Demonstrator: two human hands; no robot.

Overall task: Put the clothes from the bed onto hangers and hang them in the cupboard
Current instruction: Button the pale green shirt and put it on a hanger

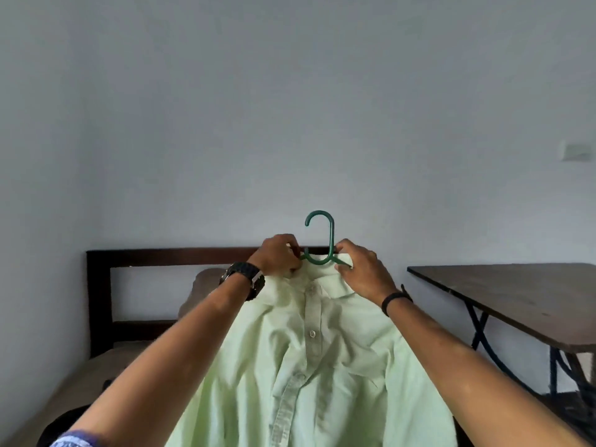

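Observation:
A pale green button-up shirt (309, 366) hangs in front of me on a dark green plastic hanger (324, 233), whose hook sticks up above the collar. My left hand (279, 254) pinches the collar and the hanger's left shoulder. My right hand (361, 272) grips the collar and the hanger's right shoulder. The hanger's arms are mostly hidden inside the shirt. The bed (80, 382) lies below and behind the shirt, with a dark garment (67, 421) on it at lower left. No cupboard is in view.
A dark wooden headboard (161, 254) stands against the grey wall, with a pillow (203, 291) before it. A brown folding table (522, 298) with black metal legs stands to the right. A blue patterned cloth (75, 440) shows at the bottom left edge.

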